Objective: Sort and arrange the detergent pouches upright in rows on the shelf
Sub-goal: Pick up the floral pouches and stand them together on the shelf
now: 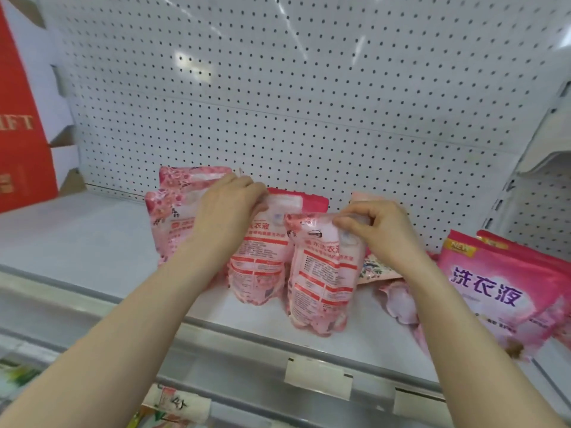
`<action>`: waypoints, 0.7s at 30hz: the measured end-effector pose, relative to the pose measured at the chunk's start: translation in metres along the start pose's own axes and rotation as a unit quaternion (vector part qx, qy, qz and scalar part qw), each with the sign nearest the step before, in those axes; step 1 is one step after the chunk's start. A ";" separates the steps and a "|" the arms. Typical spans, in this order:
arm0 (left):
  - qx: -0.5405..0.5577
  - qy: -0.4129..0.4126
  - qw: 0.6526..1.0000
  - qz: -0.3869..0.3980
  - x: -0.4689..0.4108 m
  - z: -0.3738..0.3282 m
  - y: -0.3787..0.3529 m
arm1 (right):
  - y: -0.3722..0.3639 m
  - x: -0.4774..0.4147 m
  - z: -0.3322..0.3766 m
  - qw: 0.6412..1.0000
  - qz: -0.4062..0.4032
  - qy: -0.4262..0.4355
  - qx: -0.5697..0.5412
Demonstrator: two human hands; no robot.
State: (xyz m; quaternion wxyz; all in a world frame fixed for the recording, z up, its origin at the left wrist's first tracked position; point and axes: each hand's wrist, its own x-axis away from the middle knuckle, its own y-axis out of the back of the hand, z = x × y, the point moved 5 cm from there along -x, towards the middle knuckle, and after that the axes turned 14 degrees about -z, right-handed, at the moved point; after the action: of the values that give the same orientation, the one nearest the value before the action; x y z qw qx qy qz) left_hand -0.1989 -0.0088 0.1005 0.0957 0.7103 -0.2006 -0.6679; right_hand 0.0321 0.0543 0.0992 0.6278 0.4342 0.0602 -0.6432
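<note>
Several pink detergent pouches stand on a grey shelf (92, 242). My left hand (230, 208) grips the top of the middle pouch (262, 264), which stands upright with its back label facing me. Behind it to the left, another pouch (176, 211) stands upright. My right hand (380, 230) pinches the top edge of the front pouch (321, 279), upright near the shelf's front edge. Further right, flowered pouches (380, 267) lie flat, and large pink pouches (500, 282) lean at the right end.
A white pegboard back wall (309, 103) rises behind the shelf. A red box (21, 134) stands at the far left. The shelf's front rail (278, 344) carries price-tag holders (318, 378). More goods show on a lower shelf (167, 406).
</note>
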 end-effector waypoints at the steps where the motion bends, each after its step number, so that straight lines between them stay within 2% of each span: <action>1: -0.003 0.006 1.000 -0.020 0.000 0.003 0.004 | -0.004 -0.001 -0.001 1.000 -0.022 -0.002 -0.013; 3: -0.007 0.009 0.999 -0.036 -0.001 0.008 0.010 | -0.014 0.000 0.000 0.998 -0.054 -0.004 -0.041; 5: -0.004 0.008 1.000 -0.021 -0.001 0.010 0.011 | -0.025 0.002 0.003 0.995 -0.075 0.005 -0.059; 9: -0.015 0.026 1.000 0.010 0.002 0.014 0.009 | -0.037 0.004 0.011 0.995 -0.088 0.045 -0.031; 11: -0.021 0.007 1.000 -0.019 0.007 0.011 0.010 | -0.033 0.004 0.008 0.994 -0.083 0.015 -0.071; 13: -0.011 -0.016 0.998 -0.066 0.015 0.004 0.013 | -0.020 0.005 -0.008 0.985 -0.114 -0.042 -0.121; 14: 0.001 -0.029 0.996 -0.087 0.020 -0.001 0.014 | -0.012 0.007 -0.021 0.983 -0.132 -0.065 -0.108; 15: 0.019 -0.043 0.994 -0.102 0.026 -0.006 0.014 | -0.005 0.009 -0.037 0.987 -0.133 -0.076 -0.044; 17: 0.053 -0.067 0.991 -0.106 0.037 -0.018 0.011 | -0.002 0.019 -0.073 0.976 -0.057 -0.090 0.191; 19: 0.074 -0.074 0.991 -0.082 0.045 -0.028 0.003 | -0.013 0.035 -0.105 0.922 0.045 -0.088 0.375; 21: 0.084 -0.074 0.992 -0.054 0.051 -0.036 -0.004 | -0.025 0.047 -0.124 0.876 0.088 -0.058 0.471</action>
State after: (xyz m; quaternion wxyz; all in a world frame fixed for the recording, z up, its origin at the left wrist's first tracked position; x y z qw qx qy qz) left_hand -0.1618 -0.0310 0.0551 -0.0159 0.6743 -0.2236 -0.7036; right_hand 0.0781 0.1017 -0.0189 0.4052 0.6441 -0.3253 -0.5613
